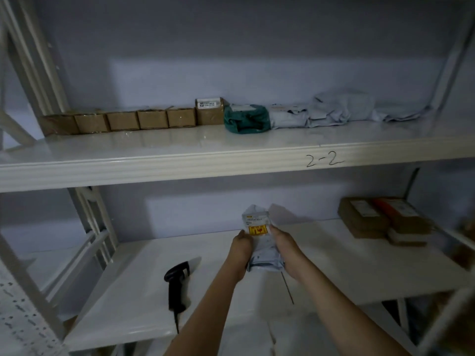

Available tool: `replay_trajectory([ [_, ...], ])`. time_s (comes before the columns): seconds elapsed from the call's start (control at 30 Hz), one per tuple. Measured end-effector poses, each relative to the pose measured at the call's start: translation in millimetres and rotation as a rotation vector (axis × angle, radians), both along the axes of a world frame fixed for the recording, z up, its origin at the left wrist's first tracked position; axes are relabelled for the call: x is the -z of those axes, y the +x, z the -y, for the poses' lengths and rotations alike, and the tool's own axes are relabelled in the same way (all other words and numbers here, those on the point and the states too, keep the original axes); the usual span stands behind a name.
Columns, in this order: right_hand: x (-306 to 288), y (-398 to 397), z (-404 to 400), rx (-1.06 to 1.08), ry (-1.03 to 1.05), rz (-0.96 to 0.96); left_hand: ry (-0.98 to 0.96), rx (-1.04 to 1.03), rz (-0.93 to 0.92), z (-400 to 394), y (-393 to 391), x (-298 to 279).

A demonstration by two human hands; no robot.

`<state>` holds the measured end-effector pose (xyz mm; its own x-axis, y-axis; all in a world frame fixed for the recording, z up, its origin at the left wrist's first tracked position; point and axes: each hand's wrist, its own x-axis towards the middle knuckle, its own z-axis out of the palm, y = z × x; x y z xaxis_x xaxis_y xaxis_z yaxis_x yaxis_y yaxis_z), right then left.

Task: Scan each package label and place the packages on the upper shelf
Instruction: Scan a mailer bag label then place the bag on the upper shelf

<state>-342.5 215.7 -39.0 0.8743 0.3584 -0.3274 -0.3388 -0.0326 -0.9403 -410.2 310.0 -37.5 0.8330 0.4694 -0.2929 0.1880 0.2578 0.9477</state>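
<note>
Along the back edge of the upper shelf (231, 160), a row of boxes and bags is being carried. Above the middle of the lower shelf (334, 253), a pale package (259, 242) is being gripped upright by the left hand (241, 249) and right hand (284, 246), each grip closed on one side. Near the lower shelf's front-left edge, a black scanner (176, 283) is lying.
</note>
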Motion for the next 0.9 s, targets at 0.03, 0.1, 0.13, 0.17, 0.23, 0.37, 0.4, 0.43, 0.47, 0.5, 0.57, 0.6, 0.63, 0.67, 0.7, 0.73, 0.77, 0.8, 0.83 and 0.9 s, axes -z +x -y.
replay_trajectory([
  [0.03,-4,-7,10,0.012,-0.004,-0.001,-0.001,0.009,0.005,10,-4,-3],
  [0.1,-11,-21,34,0.035,0.014,-0.003,0.011,0.053,-0.005,31,-14,-14],
  [0.13,-15,-29,47,0.055,0.026,-0.004,0.017,0.081,-0.015,42,-21,-20],
  [0.17,-20,-36,61,0.079,0.033,0.0,0.012,0.106,-0.017,55,-27,-26],
  [0.23,-31,-47,89,0.112,0.043,0.01,-0.003,0.153,-0.02,80,-37,-43],
  [0.37,-64,-59,136,0.158,0.067,0.052,0.045,0.216,0.049,127,-47,-77],
  [0.4,-74,-59,147,0.17,0.072,0.074,0.06,0.227,0.074,138,-48,-86],
  [0.43,-84,-60,158,0.182,0.077,0.092,0.079,0.234,0.097,149,-48,-96],
  [0.47,-94,-60,169,0.198,0.078,0.111,0.098,0.243,0.121,159,-49,-104],
  [0.5,-104,-60,180,0.217,0.08,0.129,0.114,0.255,0.142,169,-50,-113],
  [0.57,-121,-61,202,0.235,0.1,0.159,0.128,0.279,0.177,190,-49,-129],
  [0.6,-129,-60,214,0.231,0.11,0.161,0.135,0.289,0.189,200,-47,-136],
  [0.63,-137,-59,226,0.227,0.114,0.155,0.145,0.299,0.195,211,-45,-143],
  [0.67,-145,-58,238,0.23,0.107,0.153,0.15,0.308,0.198,222,-41,-150],
  [0.7,-153,-57,250,0.233,0.091,0.161,0.154,0.315,0.197,234,-36,-157],
  [0.73,-162,-54,263,0.237,0.07,0.172,0.151,0.32,0.193,246,-31,-164],
  [0.77,-170,-52,275,0.241,0.038,0.187,0.15,0.325,0.184,260,-26,-171],
  [0.8,-178,-47,289,0.249,0.003,0.21,0.142,0.327,0.178,274,-20,-180],
  [0.83,-186,-41,302,0.256,-0.021,0.237,0.139,0.328,0.171,288,-15,-188],
  [0.9,-204,-31,332,0.253,-0.07,0.303,0.147,0.337,0.169,318,-3,-205],
])
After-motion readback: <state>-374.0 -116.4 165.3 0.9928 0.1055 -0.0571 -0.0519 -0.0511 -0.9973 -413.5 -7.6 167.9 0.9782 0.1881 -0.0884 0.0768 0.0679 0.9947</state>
